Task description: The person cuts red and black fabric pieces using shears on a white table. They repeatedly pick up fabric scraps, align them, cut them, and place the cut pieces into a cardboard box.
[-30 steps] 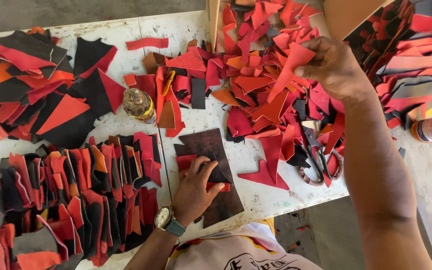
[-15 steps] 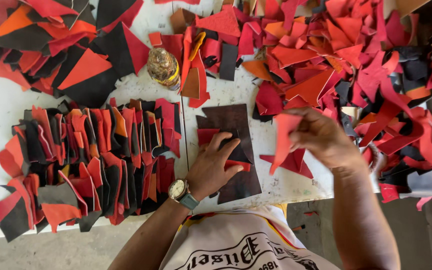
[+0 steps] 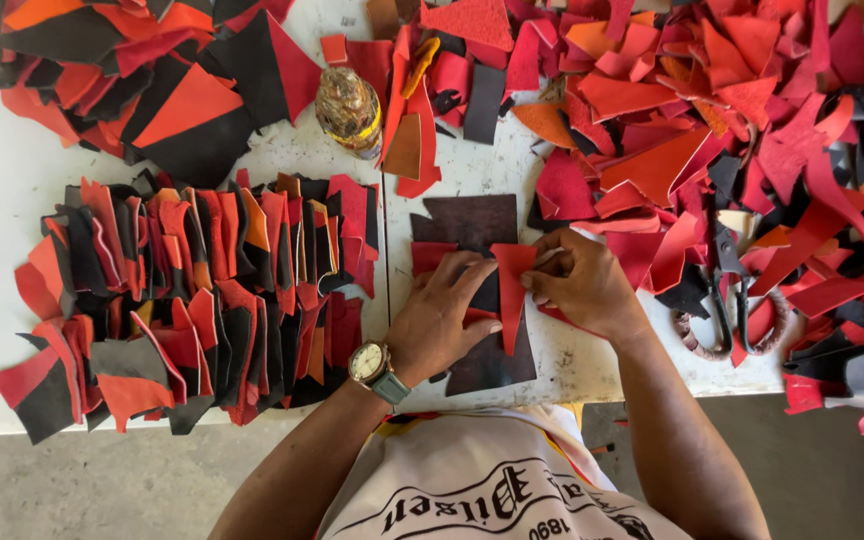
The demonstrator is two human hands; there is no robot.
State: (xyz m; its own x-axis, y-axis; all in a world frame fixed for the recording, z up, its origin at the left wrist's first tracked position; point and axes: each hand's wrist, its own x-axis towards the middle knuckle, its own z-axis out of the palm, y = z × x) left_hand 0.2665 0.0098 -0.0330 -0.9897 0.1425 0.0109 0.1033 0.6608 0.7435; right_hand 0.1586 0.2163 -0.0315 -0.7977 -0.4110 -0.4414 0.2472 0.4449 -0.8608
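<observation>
A dark brown leather sheet (image 3: pixel 472 222) lies on the white table (image 3: pixel 12 190) in front of me. On it sit red leather pieces. My left hand (image 3: pixel 444 312), with a wristwatch, presses flat on the sheet and a red piece under it. My right hand (image 3: pixel 582 282) pinches a long red triangular leather piece (image 3: pixel 512 290) by its top edge and holds it down on the sheet, beside my left fingers.
Rows of stacked red and black leather pieces (image 3: pixel 202 280) fill the left. A loose heap of red, orange and black scraps (image 3: pixel 712 120) covers the right. Scissors (image 3: pixel 727 290) lie right of my right hand. A small bottle (image 3: pixel 349 108) stands behind the sheet.
My right hand came back from the scrap heap with a red triangular piece and brought it down onto the brown sheet. My left hand stayed on the sheet.
</observation>
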